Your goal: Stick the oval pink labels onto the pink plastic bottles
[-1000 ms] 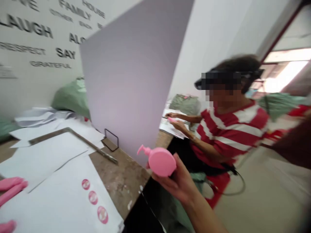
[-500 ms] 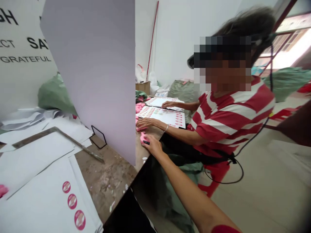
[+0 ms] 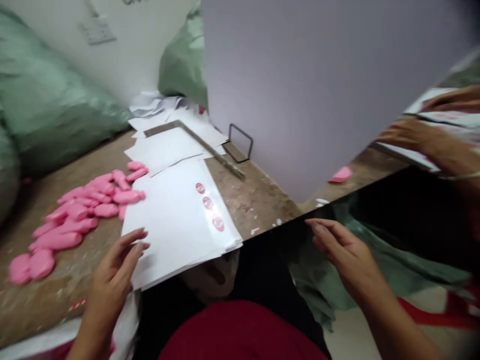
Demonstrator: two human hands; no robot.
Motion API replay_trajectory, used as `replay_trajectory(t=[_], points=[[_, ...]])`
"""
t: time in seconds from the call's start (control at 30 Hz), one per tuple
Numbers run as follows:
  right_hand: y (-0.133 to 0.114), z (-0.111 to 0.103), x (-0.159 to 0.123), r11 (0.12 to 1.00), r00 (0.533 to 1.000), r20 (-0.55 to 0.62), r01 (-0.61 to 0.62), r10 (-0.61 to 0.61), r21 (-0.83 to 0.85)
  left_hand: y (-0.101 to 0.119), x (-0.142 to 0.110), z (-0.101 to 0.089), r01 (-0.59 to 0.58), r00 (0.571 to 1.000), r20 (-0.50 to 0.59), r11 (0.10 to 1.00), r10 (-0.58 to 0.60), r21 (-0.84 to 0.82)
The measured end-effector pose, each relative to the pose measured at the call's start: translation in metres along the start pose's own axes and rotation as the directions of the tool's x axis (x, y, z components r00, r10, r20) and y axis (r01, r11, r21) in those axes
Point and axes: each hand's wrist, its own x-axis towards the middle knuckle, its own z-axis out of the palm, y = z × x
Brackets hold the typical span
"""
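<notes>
My left hand (image 3: 122, 260) hovers at the left edge of a stack of white sticker sheets (image 3: 165, 215), fingers bent and apart, holding nothing. Three round pink stickers (image 3: 207, 202) run down the right side of the top sheet. Left of the stack lies a heap of pink plastic bottles (image 3: 80, 210), several of them overlapping. My right hand (image 3: 343, 250), fingers loosely extended and empty, is in the air off the table's front edge, over a green sack. Beside the partition's near end rests a pink piece (image 3: 340, 174), its shape blurred.
A grey partition (image 3: 300, 90) stands on the table, with a black wire bracket (image 3: 241, 144) at its foot. A metal angle bar (image 3: 210, 147) lies across loose papers. Full green sacks (image 3: 56, 100) lean at the back left. A co-worker's hands (image 3: 420, 135) are at the far right.
My right hand held a pink pump bottle, reached past the partition to the co-worker's side, and has come back empty. The view has swung left and down, bringing my left hand into sight.
</notes>
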Motion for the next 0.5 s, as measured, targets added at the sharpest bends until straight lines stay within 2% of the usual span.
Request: replay_trajectory(t=[0.07, 0.17, 0.27, 0.33, 0.4, 0.5], points=[[-0.018, 0.024, -0.006, 1.0, 0.995, 0.095, -0.002, 0.001, 0.014, -0.002, 0.009, 0.003, -0.072, 0.996, -0.05, 0.997, 0.073, 0.01], [-0.044, 0.061, -0.005, 0.99, 0.974, 0.205, 0.115, -0.097, -0.077, -0.016, 0.033, -0.006, -0.149, 0.975, -0.14, 0.972, 0.175, 0.179], [-0.054, 0.093, 0.002, 0.954, 0.931, 0.323, 0.237, -0.169, -0.182, -0.036, 0.062, -0.034, -0.07, 0.95, -0.27, 0.947, 0.159, 0.312], [-0.049, 0.107, 0.009, 0.943, 0.909, 0.384, 0.255, -0.159, -0.214, -0.045, 0.083, -0.053, 0.001, 0.93, -0.336, 0.916, 0.146, 0.401], [-0.037, 0.115, 0.016, 0.945, 0.901, 0.413, 0.24, -0.132, -0.221, -0.05, 0.107, -0.065, 0.039, 0.93, -0.337, 0.869, 0.149, 0.493], [-0.02, 0.118, 0.022, 0.952, 0.916, 0.39, 0.199, -0.096, -0.233, -0.049, 0.141, -0.067, 0.006, 0.968, -0.204, 0.801, 0.145, 0.599]])
